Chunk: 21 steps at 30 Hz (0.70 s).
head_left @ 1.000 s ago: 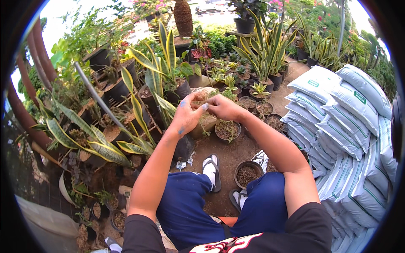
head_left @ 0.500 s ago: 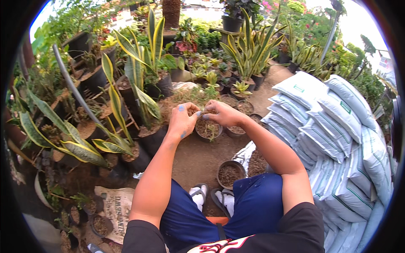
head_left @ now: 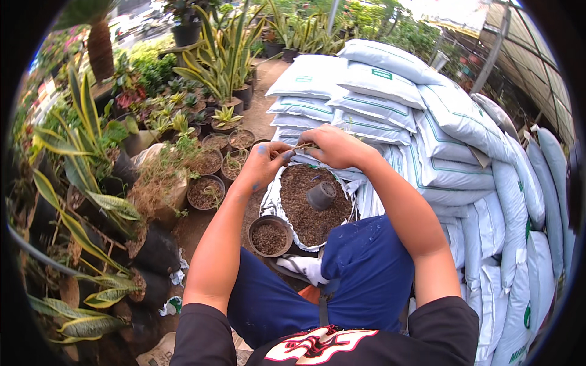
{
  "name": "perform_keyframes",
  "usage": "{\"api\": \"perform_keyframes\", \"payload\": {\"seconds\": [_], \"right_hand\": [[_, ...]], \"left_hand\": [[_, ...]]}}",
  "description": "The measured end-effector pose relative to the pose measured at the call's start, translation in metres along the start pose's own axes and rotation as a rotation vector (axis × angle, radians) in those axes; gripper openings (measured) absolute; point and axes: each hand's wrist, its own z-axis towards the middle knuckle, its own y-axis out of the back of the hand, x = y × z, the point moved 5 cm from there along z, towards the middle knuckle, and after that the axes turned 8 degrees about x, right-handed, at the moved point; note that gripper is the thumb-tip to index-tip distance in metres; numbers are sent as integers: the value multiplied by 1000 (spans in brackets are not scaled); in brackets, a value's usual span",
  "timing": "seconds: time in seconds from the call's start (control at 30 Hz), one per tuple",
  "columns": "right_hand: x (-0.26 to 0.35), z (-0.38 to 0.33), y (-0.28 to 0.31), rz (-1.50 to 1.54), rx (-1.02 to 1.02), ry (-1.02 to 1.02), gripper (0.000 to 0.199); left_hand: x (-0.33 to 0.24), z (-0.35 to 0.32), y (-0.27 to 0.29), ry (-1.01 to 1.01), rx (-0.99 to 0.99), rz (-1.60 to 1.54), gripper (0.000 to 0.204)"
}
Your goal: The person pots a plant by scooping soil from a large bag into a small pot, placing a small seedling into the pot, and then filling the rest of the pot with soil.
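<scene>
My left hand (head_left: 267, 163) and my right hand (head_left: 334, 146) are close together in front of me, both pinching a thin plant stem (head_left: 303, 147). Its far end is hidden by my right fingers. Blue stains mark my left hand. Beneath them stands an opened white sack of dark soil mix (head_left: 299, 210), with a small black pot (head_left: 321, 195) tipped on the soil. A round pot filled with soil (head_left: 270, 236) sits at the sack's near left edge, below my left forearm.
White-and-green filled bags (head_left: 452, 161) are stacked high on the right. Potted snake plants (head_left: 79, 171) crowd the left side. Several small pots of soil, one with a drooping sprig (head_left: 206, 193), stand left of my hands. My knees flank the near ground.
My view and both hands have swung to the right, from over the small pots to above the soil sack. The stem is still pinched between my hands.
</scene>
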Motion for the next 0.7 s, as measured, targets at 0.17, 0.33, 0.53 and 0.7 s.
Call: {"api": "perform_keyframes", "payload": {"seconds": [0.17, 0.33, 0.53, 0.7], "right_hand": [[-33, -23, -40, 143, -134, -33, 34], [-35, 1, -83, 224, -52, -115, 42], [-40, 28, -87, 308, -81, 89, 30], [-44, 43, -106, 439, 159, 120, 28]], "left_hand": [[9, 16, -34, 24, 136, 45, 23], [31, 8, -29, 111, 216, 222, 23], [36, -6, -5, 216, 117, 258, 22], [35, -21, 8, 320, 50, 252, 19]]}}
